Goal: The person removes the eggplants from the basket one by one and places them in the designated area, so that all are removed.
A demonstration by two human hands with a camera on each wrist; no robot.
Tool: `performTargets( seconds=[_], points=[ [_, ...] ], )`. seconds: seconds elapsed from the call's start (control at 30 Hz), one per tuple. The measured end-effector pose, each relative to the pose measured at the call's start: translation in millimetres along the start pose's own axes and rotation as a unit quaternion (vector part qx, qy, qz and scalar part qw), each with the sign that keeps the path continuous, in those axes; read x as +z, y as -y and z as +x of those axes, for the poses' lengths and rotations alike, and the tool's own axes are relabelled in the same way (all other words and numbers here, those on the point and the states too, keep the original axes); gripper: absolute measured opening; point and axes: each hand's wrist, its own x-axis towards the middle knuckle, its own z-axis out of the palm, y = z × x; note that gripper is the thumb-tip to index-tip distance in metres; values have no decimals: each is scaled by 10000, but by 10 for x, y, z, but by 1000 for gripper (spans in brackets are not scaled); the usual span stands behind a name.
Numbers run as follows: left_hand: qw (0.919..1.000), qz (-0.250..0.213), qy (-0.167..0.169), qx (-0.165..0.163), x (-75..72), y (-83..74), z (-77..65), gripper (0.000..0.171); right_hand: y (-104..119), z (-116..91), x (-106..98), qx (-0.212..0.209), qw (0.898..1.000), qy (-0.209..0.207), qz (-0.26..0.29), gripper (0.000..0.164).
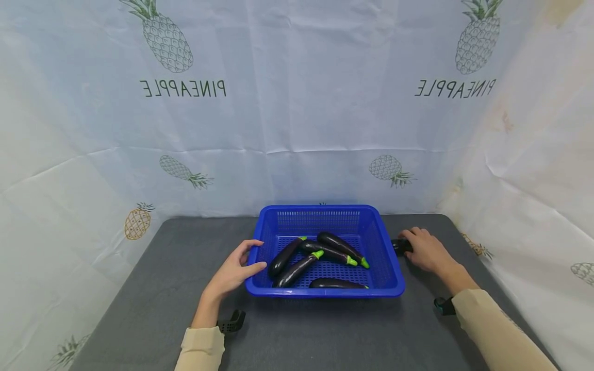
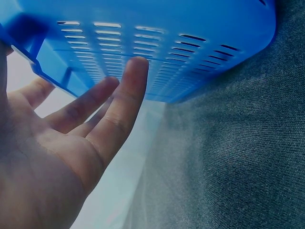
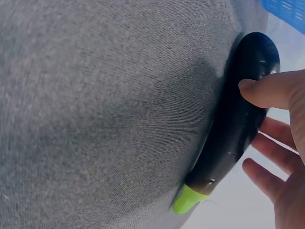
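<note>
At the left side of a blue plastic basket (image 1: pixel 325 292), my left hand (image 1: pixel 235 270) holds the rim, thumb and a finger reaching over it. The left wrist view has the other fingers (image 2: pixel 119 109) spread along the slotted outer wall (image 2: pixel 157 38). Several dark purple eggplants (image 1: pixel 297 269) with green caps lie inside the basket. Just right of the basket, my right hand (image 1: pixel 429 250) grips another eggplant (image 3: pixel 233 114) lying along the grey cloth. Its thumb (image 3: pixel 267 90) presses one side and the fingers curl at the other; the green cap (image 3: pixel 189 199) sticks out.
The basket stands toward the back of a table (image 1: pixel 153 309) covered in dark grey cloth. Behind and at both sides hangs a pale curtain (image 1: pixel 297 113) with pineapple prints. The basket's right wall (image 1: pixel 387 252) is close beside the eggplant at my right hand.
</note>
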Motion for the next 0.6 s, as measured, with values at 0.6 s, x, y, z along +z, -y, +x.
performTargets(
  seconds=[0.6],
  points=[
    [9999,-83,89,30,-13,32,14,54,136,-60,-209,-176,9998,0,110,36]
  ],
)
